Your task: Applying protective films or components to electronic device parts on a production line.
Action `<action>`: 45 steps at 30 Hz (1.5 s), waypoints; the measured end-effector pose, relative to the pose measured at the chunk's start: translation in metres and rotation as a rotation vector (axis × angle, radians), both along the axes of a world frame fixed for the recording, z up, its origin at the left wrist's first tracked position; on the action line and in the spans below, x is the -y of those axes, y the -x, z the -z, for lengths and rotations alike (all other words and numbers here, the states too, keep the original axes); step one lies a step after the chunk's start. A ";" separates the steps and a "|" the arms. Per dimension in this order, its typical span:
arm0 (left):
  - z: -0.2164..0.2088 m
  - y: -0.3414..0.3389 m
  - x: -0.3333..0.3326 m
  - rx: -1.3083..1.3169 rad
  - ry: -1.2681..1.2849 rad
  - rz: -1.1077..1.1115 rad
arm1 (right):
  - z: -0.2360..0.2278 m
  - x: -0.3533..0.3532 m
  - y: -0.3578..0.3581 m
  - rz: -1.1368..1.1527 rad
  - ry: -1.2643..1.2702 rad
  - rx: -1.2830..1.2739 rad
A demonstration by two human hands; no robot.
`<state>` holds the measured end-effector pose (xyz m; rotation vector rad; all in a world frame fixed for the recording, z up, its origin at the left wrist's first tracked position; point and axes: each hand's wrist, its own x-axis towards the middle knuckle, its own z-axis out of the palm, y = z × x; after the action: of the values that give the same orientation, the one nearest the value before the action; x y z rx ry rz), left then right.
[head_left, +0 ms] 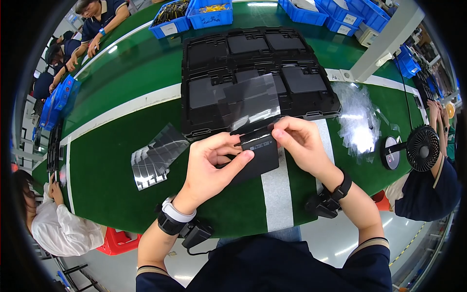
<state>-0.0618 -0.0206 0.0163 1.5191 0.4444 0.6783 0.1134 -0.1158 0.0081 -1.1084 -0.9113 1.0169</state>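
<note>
My left hand (210, 168) grips a flat black rectangular part (259, 155) from the left, thumb lying across its face. My right hand (300, 141) pinches the part's upper right corner, where a clear plastic film (250, 100) rises off it and stretches up over the tray. Just beyond both hands stands a stack of black moulded trays (311, 100) with more dark flat parts in their pockets. Both wrists wear bands with small black devices.
A fanned pile of clear film sheets (154, 158) lies left of my hands, a heap of crumpled clear films (359, 124) to the right. A small black desk fan (418, 148) stands far right. Blue bins (210, 17) line the far edge. Other people sit around the green table (116, 170).
</note>
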 end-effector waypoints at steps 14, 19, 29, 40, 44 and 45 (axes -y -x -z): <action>-0.001 -0.001 -0.006 0.039 0.123 0.057 | 0.000 0.004 0.005 -0.202 0.072 0.058; -0.001 0.004 -0.014 0.048 0.240 0.088 | -0.006 0.006 0.004 -0.241 0.056 -0.075; -0.015 0.004 -0.015 -0.066 0.316 0.091 | -0.010 0.011 0.003 -0.332 -0.040 -0.152; -0.006 0.004 -0.017 0.038 0.272 0.114 | -0.005 0.005 0.008 -0.155 0.022 -0.003; -0.006 0.003 -0.016 0.046 0.243 0.103 | -0.002 0.005 0.007 -0.151 0.029 0.035; -0.006 0.004 -0.016 0.046 0.243 0.102 | -0.002 0.005 0.008 -0.145 0.025 0.028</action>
<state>-0.0654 -0.0049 0.0225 1.2852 0.3958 0.5571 0.1053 -0.1207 0.0103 -1.0917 -1.0155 1.1365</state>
